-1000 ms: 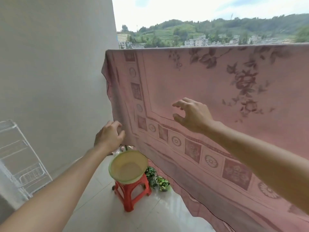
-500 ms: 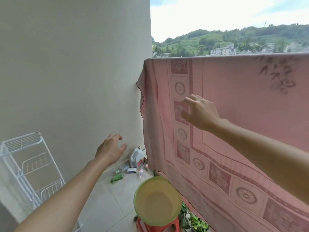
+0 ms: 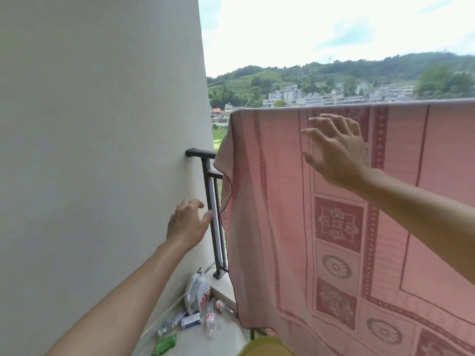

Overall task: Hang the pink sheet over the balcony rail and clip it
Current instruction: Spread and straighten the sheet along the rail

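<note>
The pink patterned sheet (image 3: 295, 201) hangs draped over a high line or bar, covering most of the right side and falling to the floor. A short bare stretch of the black balcony rail (image 3: 199, 152) and its upright bars show left of the sheet's edge. My right hand (image 3: 336, 150) is raised in front of the sheet's upper left part, fingers spread, holding nothing. My left hand (image 3: 187, 222) hovers lower, by the rail's upright bars, fingers loosely apart and empty. No clip is in view.
A plain grey wall (image 3: 102, 150) fills the left. On the floor in the corner stand a white plastic jug (image 3: 196, 291), small bottles (image 3: 210, 319), a box and a green item (image 3: 165, 344). A yellow basin rim (image 3: 264, 346) shows at the bottom edge.
The view has swung left and up along the sheet to its left edge, revealing the black rail. My right hand rose toward the sheet's top; my left hand moved up beside the rail bars.
</note>
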A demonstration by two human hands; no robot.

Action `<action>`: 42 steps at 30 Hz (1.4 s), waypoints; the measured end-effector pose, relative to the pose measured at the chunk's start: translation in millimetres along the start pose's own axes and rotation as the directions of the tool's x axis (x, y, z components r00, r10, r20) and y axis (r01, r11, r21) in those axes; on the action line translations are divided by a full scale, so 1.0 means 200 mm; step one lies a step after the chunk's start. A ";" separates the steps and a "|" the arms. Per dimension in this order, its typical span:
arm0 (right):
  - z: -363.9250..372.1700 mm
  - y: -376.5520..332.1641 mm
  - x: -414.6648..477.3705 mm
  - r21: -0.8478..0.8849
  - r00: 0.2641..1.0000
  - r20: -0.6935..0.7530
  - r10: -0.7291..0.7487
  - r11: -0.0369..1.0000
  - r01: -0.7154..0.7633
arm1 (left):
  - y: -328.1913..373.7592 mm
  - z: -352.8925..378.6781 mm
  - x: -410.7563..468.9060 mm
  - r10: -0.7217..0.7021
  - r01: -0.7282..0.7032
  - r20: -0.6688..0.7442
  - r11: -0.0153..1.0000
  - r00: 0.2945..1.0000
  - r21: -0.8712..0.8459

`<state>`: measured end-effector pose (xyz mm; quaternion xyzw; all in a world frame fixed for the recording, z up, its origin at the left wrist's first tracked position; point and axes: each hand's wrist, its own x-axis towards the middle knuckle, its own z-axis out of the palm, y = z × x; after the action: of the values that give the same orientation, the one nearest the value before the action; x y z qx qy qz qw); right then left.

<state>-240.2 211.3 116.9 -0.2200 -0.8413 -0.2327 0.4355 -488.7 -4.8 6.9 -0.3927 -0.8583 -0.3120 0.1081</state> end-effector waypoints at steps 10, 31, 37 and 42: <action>0.03 0.13 0.29 -0.154 0.992 -0.088 0.092 0.982 -0.105 | 0.28 0.15 0.84 0.213 -0.227 -0.142 0.969 0.967 -0.094; 0.25 -0.32 -0.42 -0.256 0.995 -0.075 0.070 0.963 -0.087 | -0.40 0.57 1.14 0.419 -0.422 -0.072 0.907 0.905 -0.016; 0.31 -0.46 -0.54 -0.353 0.991 0.070 0.116 0.932 -0.084 | -0.45 0.57 1.15 0.366 -0.365 -0.013 0.923 0.930 -0.118; 0.23 -0.51 -0.29 -0.360 0.976 0.134 0.174 0.926 -0.116 | -0.24 0.44 1.22 0.343 -0.334 -0.077 0.798 0.936 -0.502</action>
<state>-297.4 148.0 25.0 -0.3741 -0.8005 -0.3271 0.3351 -682.2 174.6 22.2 -0.5568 -0.6625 -0.4988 0.0471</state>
